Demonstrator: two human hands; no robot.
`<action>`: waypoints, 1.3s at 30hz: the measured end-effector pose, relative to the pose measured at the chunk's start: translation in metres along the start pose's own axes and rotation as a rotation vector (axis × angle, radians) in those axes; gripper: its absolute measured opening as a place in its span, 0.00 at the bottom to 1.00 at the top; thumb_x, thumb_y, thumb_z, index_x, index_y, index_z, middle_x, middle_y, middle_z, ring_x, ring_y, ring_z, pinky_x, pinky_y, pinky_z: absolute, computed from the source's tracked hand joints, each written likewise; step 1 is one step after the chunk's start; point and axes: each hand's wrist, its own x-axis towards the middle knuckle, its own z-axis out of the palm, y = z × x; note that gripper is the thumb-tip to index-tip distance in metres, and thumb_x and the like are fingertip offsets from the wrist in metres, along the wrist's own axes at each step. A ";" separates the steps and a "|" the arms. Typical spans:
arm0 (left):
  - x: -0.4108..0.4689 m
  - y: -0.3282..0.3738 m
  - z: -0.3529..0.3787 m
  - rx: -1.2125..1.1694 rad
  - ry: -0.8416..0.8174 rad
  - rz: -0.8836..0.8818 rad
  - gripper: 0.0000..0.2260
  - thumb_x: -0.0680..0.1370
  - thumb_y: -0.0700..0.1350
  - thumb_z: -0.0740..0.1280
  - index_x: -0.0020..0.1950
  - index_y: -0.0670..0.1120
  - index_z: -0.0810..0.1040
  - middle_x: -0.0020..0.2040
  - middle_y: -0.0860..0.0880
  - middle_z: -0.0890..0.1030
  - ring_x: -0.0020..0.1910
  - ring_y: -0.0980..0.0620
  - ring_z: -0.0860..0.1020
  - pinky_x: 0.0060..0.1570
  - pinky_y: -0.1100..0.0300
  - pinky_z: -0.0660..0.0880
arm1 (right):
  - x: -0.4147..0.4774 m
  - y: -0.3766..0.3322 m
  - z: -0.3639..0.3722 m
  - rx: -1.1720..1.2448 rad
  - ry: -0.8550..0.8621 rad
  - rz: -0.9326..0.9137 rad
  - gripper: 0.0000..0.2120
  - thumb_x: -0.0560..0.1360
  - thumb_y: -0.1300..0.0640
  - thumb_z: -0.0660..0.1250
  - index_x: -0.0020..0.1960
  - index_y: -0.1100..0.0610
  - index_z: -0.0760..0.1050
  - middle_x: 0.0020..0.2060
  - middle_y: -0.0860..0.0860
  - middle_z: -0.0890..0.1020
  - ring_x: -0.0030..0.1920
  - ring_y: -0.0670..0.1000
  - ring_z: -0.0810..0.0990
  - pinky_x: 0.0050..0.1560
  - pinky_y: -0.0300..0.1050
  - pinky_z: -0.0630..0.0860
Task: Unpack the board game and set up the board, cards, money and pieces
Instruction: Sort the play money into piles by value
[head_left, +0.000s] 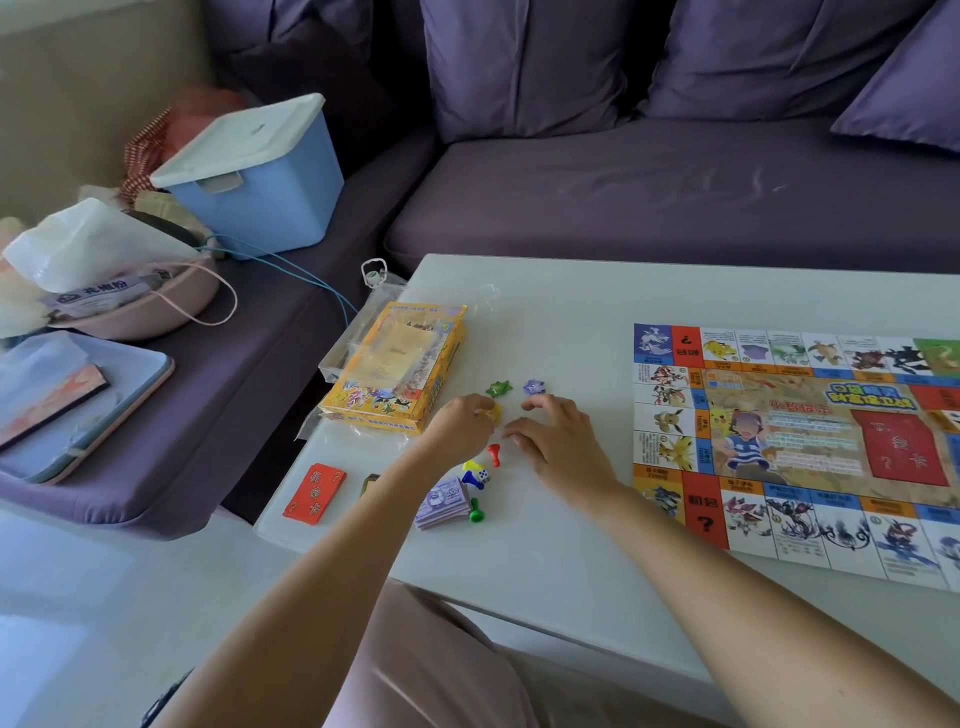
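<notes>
At lower left, a red card stack is laid out. The game box above looks emptied. At centre, pieces are being sorted: the left hand is pinched on a yellow star token; the right hand is loosely curled, empty. Money and pawns lie below. The board is unfolded at right. Placement of pieces is judged next.
</notes>
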 end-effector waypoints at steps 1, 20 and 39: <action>0.001 0.000 0.000 0.031 -0.007 0.018 0.20 0.78 0.37 0.57 0.69 0.46 0.71 0.68 0.44 0.72 0.60 0.43 0.75 0.47 0.61 0.70 | 0.000 0.000 0.001 -0.017 -0.002 -0.020 0.11 0.79 0.52 0.60 0.55 0.47 0.80 0.62 0.52 0.73 0.64 0.56 0.68 0.61 0.49 0.63; 0.005 -0.005 -0.001 0.357 -0.048 0.209 0.28 0.75 0.32 0.57 0.74 0.47 0.64 0.70 0.45 0.66 0.69 0.45 0.65 0.65 0.55 0.67 | -0.001 0.001 0.005 -0.145 0.003 -0.079 0.18 0.77 0.43 0.50 0.56 0.41 0.77 0.60 0.54 0.75 0.63 0.60 0.71 0.59 0.56 0.70; -0.034 0.005 0.002 0.273 0.070 0.265 0.22 0.78 0.36 0.58 0.71 0.46 0.68 0.71 0.47 0.68 0.66 0.47 0.71 0.60 0.60 0.67 | 0.009 0.007 -0.050 0.629 -0.308 0.222 0.09 0.80 0.58 0.62 0.56 0.48 0.78 0.59 0.49 0.72 0.62 0.47 0.72 0.63 0.39 0.66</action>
